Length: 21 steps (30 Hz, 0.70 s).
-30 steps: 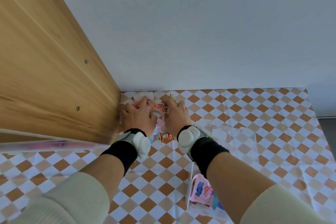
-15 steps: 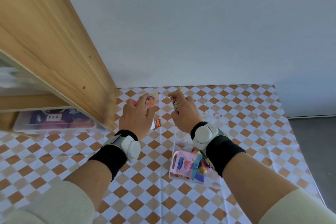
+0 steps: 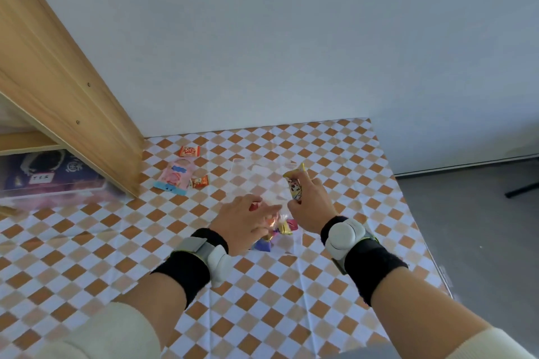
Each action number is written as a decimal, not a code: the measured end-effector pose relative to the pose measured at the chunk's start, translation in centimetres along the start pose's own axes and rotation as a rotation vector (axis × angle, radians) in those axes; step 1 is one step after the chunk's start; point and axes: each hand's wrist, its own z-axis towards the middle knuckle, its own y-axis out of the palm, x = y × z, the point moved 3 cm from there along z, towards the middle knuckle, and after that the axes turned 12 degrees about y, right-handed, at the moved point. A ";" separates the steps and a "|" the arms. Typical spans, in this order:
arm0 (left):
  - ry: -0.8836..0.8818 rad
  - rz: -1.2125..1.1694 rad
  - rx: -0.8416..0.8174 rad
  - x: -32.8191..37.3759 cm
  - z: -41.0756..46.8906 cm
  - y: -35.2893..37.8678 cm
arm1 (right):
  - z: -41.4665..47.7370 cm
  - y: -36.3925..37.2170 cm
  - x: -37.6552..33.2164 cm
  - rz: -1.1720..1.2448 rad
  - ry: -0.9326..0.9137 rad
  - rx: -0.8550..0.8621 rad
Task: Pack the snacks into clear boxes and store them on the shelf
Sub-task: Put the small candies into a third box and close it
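- The right hand (image 3: 310, 204) is curled round a yellow snack packet (image 3: 294, 187), gripping it upright above the far right part of the clear box (image 3: 242, 162).
- The left hand (image 3: 245, 221) reaches over the near left part of that box with its fingers stretched toward the right hand. A small red piece (image 3: 253, 206) shows at its fingers, but blur makes it impossible to tell whether it is held.
- The clear box stands on the checkered tablecloth (image 3: 116, 242) between and under both hands. Several small wrapped sweets (image 3: 281, 229) lie in its near end.
- Three snacks lie loose on the cloth left of the box: a pink packet (image 3: 175, 176), a small orange packet (image 3: 189, 151) beyond it, and a small red-orange packet (image 3: 200, 181) touching its right edge.
- The wooden shelf (image 3: 73, 90) rises at the left. Another clear box (image 3: 49, 176) with dark purple packs sits in its lowest level.
- Both wrists carry black bands with white devices.
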 end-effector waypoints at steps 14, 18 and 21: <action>-0.136 0.138 0.075 -1.8 -1.6 2.6 | -3.5 4.9 1.9 -0.346 -0.188 0.041; -0.175 0.123 0.142 -1.9 -0.9 2.6 | -2.9 5.2 2.0 -0.367 -0.205 0.099; -0.188 0.127 0.129 -2.1 -0.1 2.8 | -2.3 6.1 2.1 -0.394 -0.182 -0.081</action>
